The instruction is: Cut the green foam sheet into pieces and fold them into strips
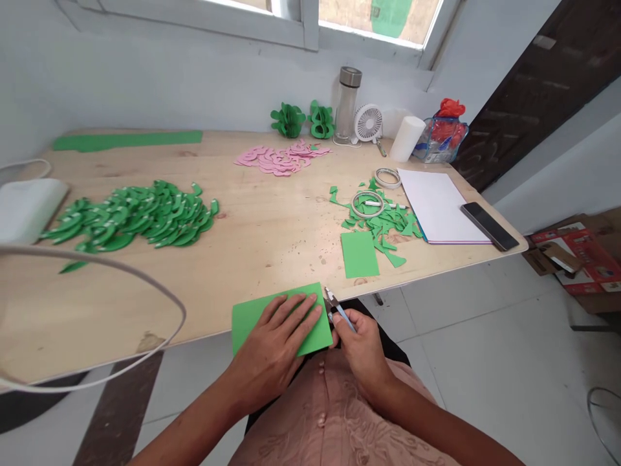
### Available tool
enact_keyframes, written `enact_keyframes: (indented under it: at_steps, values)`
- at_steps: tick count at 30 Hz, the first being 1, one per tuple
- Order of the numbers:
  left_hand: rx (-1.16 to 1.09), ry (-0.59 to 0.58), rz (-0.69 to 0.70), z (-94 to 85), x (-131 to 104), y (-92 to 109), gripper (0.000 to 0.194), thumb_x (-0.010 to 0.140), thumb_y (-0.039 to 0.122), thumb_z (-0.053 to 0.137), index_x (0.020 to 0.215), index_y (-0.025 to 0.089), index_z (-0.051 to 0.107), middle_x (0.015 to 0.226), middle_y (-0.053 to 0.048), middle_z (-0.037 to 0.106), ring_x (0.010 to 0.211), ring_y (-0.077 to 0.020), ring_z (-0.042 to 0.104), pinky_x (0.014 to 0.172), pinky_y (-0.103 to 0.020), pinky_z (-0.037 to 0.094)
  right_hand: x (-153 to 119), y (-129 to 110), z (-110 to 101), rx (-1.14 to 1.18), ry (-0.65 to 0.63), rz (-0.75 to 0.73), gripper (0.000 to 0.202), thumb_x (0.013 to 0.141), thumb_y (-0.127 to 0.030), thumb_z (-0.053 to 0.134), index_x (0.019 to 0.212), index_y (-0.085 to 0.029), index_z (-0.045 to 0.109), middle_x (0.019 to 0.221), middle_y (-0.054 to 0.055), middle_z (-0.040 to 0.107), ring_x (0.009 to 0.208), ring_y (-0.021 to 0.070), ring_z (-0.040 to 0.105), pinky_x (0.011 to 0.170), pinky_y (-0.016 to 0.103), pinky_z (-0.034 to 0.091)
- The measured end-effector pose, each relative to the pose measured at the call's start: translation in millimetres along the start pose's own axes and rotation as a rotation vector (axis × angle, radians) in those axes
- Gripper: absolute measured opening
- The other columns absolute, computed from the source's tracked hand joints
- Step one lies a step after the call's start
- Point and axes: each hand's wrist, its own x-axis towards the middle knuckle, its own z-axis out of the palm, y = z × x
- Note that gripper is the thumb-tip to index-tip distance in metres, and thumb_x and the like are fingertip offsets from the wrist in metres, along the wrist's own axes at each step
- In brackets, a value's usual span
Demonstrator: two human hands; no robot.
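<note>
From my end, the green sheet (250, 317) lies at the front edge of the worktop (252, 259), partly overhanging toward the lap. The left hand (272, 353) is laid flat on it, fingers extended and grasping nothing; the right hand (361, 346) has its fingers closed around a slim blue-barrelled tool (345, 315), its tip just beside the sheet's right edge. I can't make out exactly what tool it is. My worry is the overhang: with nothing firm beneath, that part could bend or slide if the left palm eased off, and a slip could bring the tip against the left fingertips. Toward the back, a clear blue-trimmed bag (435, 150) holds something red and crinkled. The lidded glass bottle (346, 107) shows no contents I can be sure of, and the cardboard boxes (594, 255) hide theirs.
</note>
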Motion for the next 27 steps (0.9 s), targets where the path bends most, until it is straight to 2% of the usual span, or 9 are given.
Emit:
enact_keyframes:
  at_steps: [4,7,13,18,22,25,27]
  values:
    - [-0.01,-0.062,0.043,-10.1,4,-6,0.063,0.084,0.024,0.049,0.145,0.016,0.034,0.151,-0.014,0.037,0.133,-0.0323,0.039,0.106,-0.051,0.03,1,5,1,0.026,0.0,0.004,0.031,0.08,-0.04,0.056,0.057,-0.019,0.05,0.049,-0.004,0.049,0.048,0.0098,0.041,0.051,0.023,0.032]
    - [-0.02,-0.078,0.059,-9.1,3,-11,0.067,0.082,0.024,0.05,0.146,0.017,0.031,0.152,-0.013,0.034,0.132,-0.0337,0.039,0.105,-0.053,0.03,3,7,3,0.059,0.002,0.006,0.03,0.079,-0.042,0.055,0.06,-0.019,0.05,0.051,-0.005,0.046,0.049,0.0098,0.038,0.05,0.023,0.031]
    - [-0.009,-0.055,0.116,-0.1,-1,-16,0.071,0.081,0.02,0.048,0.148,0.013,0.025,0.154,-0.013,0.031,0.144,-0.0352,0.017,0.112,-0.056,0.019,5,8,8,0.048,0.034,-0.006,0.027,0.078,-0.042,0.055,0.068,-0.017,0.057,0.06,-0.004,0.045,0.056,0.0103,0.036,0.053,0.024,0.032]
    - [0.011,-0.072,0.126,-1.8,0,-16,0.07,0.078,0.016,0.046,0.145,0.014,0.03,0.153,-0.013,0.032,0.145,-0.0336,0.016,0.114,-0.056,0.018,7,8,10,0.027,0.056,-0.023,0.028,0.077,-0.042,0.057,0.068,-0.016,0.06,0.061,-0.003,0.046,0.058,0.0106,0.036,0.054,0.024,0.032]
    - [0.007,-0.079,0.117,-1.7,0,-17,0.071,0.071,0.01,0.044,0.142,0.013,0.036,0.152,-0.013,0.035,0.145,-0.0334,0.015,0.114,-0.057,0.019,8,7,6,0.026,0.097,-0.011,0.031,0.076,-0.044,0.059,0.06,-0.017,0.057,0.053,-0.005,0.043,0.052,0.0097,0.035,0.05,0.023,0.029]
    - [-0.004,-0.07,0.117,-0.6,-1,-17,0.07,0.072,0.009,0.044,0.141,0.013,0.038,0.151,-0.013,0.036,0.145,-0.0334,0.015,0.113,-0.057,0.02,8,6,3,0.007,0.155,-0.009,0.036,0.078,-0.045,0.059,0.055,-0.018,0.054,0.047,-0.006,0.039,0.047,0.0087,0.032,0.047,0.023,0.026]
    - [-0.016,-0.064,0.117,-0.4,-1,-17,0.069,0.073,0.009,0.044,0.142,0.012,0.037,0.151,-0.014,0.035,0.145,-0.0338,0.016,0.113,-0.058,0.02,8,6,3,0.005,0.167,-0.014,0.037,0.078,-0.047,0.059,0.054,-0.018,0.055,0.046,-0.005,0.042,0.046,0.0085,0.032,0.046,0.023,0.026]
